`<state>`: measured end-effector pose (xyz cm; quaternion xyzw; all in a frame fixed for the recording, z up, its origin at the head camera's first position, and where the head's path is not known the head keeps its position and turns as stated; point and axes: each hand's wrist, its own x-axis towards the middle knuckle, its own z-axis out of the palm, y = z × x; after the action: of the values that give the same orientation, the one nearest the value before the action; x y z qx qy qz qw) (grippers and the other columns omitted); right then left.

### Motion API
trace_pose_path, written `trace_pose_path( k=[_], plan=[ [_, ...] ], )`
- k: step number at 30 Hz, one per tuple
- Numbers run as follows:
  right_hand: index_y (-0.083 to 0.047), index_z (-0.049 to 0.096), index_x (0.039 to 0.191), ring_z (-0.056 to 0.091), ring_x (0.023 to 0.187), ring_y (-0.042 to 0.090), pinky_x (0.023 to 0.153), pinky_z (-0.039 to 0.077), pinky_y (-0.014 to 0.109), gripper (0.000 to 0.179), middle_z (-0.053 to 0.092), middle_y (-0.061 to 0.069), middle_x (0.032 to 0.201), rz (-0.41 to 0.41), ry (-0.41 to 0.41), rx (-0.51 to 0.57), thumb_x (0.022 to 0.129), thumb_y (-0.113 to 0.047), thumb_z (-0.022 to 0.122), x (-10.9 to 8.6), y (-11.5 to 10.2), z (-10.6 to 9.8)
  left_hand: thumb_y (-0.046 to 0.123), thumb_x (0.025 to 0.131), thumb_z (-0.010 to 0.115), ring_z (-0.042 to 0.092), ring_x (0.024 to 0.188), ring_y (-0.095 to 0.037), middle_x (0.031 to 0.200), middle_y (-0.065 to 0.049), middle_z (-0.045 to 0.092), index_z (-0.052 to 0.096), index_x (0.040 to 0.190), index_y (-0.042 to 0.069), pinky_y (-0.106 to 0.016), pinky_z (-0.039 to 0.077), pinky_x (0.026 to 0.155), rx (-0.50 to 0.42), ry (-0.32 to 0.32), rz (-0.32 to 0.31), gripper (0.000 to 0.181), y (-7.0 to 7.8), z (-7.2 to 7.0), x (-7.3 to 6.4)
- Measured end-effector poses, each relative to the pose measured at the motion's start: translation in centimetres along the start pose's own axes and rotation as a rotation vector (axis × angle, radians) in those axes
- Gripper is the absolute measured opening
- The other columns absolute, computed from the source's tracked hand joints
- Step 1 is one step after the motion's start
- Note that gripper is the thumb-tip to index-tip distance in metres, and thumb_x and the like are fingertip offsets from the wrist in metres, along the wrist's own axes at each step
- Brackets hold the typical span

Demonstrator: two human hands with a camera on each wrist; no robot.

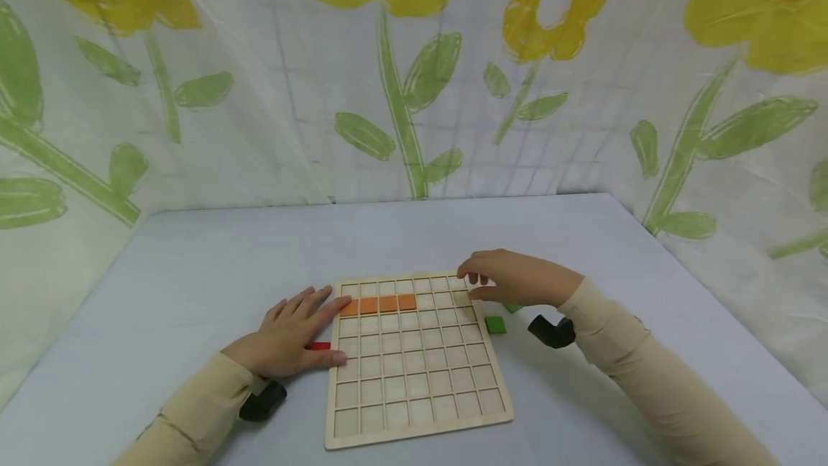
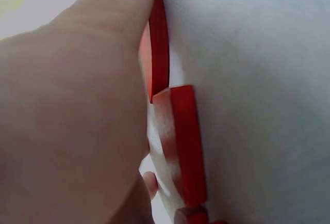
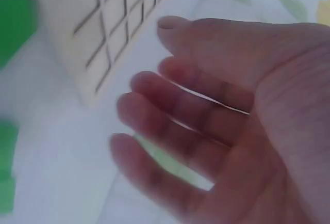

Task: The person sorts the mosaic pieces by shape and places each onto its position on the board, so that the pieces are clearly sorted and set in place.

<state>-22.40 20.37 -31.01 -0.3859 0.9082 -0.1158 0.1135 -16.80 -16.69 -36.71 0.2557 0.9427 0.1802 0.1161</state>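
A pale wooden grid board [image 1: 419,431] lies on the table. Several orange square tiles [image 1: 388,303] fill cells in its second row from the far side, starting at the left. My left hand [image 1: 287,336] rests at the board's left edge, thumb on the rim and index finger reaching the leftmost orange tile. Partly under that hand is a red tile [image 1: 320,346]; the left wrist view shows more red tiles [image 2: 188,146] beside the palm. My right hand [image 1: 514,277] hovers by the far right corner with loosely bent fingers [image 3: 154,123], nothing between them.
Green tiles lie right of the board: one [image 1: 495,325] beside its edge, another [image 1: 513,307] partly beneath the right hand. A white cloth covers the table [image 1: 259,236]. Behind it hangs a flower-printed curtain [image 1: 278,128]. Black wrist cameras [image 1: 552,331] jut out below the wrists.
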Motion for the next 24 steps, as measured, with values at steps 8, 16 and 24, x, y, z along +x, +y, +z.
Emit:
trace_pose_path(
  k=[8, 16, 24],
  plan=[
    [-0.009, 0.058, 0.124, 0.057, 0.100, 0.022, 0.081, 0.048, 0.035, 0.039, 0.060, 0.003, 0.114, 0.222, -0.076, 0.027, 0.087, -0.013, 0.069, -4.0, 3.7, -0.3, 0.068, 0.084, 0.054, 0.013, 0.142, -0.047, 0.158, -0.018, 0.016, 0.024, 0.152, 0.024, -0.071, 0.010, 0.105, 0.010, 0.013, -0.004, 0.086, -0.4, 0.0, -0.1],
    [-0.010, 0.062, 0.109, 0.054, 0.092, 0.016, 0.079, 0.047, 0.032, 0.028, 0.058, 0.000, 0.097, 0.231, -0.103, 0.070, 0.083, -0.005, 0.072, -4.0, 5.1, 0.7, 0.067, 0.083, 0.056, 0.016, 0.140, -0.049, 0.156, -0.019, 0.019, 0.027, 0.151, 0.022, -0.074, 0.014, 0.101, 0.009, 0.026, 0.008, 0.086, -0.2, 0.5, -0.4],
    [-0.012, 0.062, 0.101, 0.048, 0.080, 0.012, 0.072, 0.043, 0.028, 0.022, 0.054, -0.001, 0.087, 0.262, -0.086, 0.047, 0.082, -0.006, 0.073, -4.3, 5.4, 1.1, 0.067, 0.083, 0.056, 0.012, 0.142, -0.047, 0.158, -0.017, 0.017, 0.026, 0.152, 0.024, -0.072, 0.009, 0.104, -0.022, 0.019, 0.000, 0.086, 0.2, 0.4, -0.1]
  ],
)
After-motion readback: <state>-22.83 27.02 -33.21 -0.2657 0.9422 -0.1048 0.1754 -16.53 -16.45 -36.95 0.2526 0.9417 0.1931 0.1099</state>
